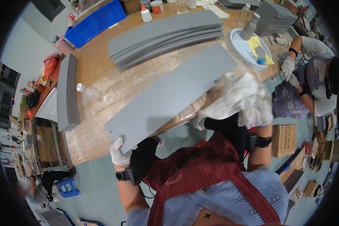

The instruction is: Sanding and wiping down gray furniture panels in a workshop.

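Observation:
A long flat grey panel (169, 94) lies slantwise across the table, its near left corner reaching past the table's front edge. My left hand (120, 150), in a white knit glove, grips that corner with the fingers wrapped round it. At the panel's right side my right hand (254, 115), gloved too, holds a white cloth (237, 94) that is smeared by motion. The cloth hangs in loose folds next to the panel's edge and hides most of the right fingers. Whether it touches the panel, I cannot tell.
Stacked grey panels (165, 35) lie behind, with another stack (67, 94) at the left edge. A clear bottle (92, 93) lies on the wooden table (90, 139). A white round lid (239, 45) carries a bottle and yellow cloth. Another person (309, 75) works at the right.

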`<state>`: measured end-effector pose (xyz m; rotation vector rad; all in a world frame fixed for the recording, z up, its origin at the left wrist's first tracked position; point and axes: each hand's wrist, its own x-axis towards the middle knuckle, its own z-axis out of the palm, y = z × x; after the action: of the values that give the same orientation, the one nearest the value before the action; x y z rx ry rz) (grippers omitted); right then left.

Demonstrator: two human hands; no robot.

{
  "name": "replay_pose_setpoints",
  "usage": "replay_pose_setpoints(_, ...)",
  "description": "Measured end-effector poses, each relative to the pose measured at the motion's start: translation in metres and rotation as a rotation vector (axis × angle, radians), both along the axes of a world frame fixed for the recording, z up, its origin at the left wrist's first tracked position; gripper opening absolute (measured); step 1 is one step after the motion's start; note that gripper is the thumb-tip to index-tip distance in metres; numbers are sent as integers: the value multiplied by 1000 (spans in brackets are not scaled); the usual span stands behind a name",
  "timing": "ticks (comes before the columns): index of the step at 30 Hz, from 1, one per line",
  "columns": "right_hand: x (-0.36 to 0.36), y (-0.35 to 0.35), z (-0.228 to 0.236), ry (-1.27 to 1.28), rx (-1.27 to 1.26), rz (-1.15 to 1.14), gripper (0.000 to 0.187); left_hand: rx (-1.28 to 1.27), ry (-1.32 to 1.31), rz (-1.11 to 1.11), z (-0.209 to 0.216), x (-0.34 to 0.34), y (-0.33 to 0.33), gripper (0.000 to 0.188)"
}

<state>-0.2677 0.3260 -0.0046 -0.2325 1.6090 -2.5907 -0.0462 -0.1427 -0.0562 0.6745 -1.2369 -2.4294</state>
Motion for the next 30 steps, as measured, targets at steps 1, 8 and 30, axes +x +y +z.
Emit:
replay_pose_setpoints(1, 4, 0, 13, 66, 74, -76, 48, -12, -8, -39, -7, 3, -1, 43)
replay_pose_setpoints(8, 30, -176, 36, 1071, 985, 51, 60, -95, -368, 12, -29, -8, 1, 44)
replay_pose_setpoints(30, -67, 1, -32, 167, 778, -213, 23, -126, -320, 35, -13, -16, 23, 43)
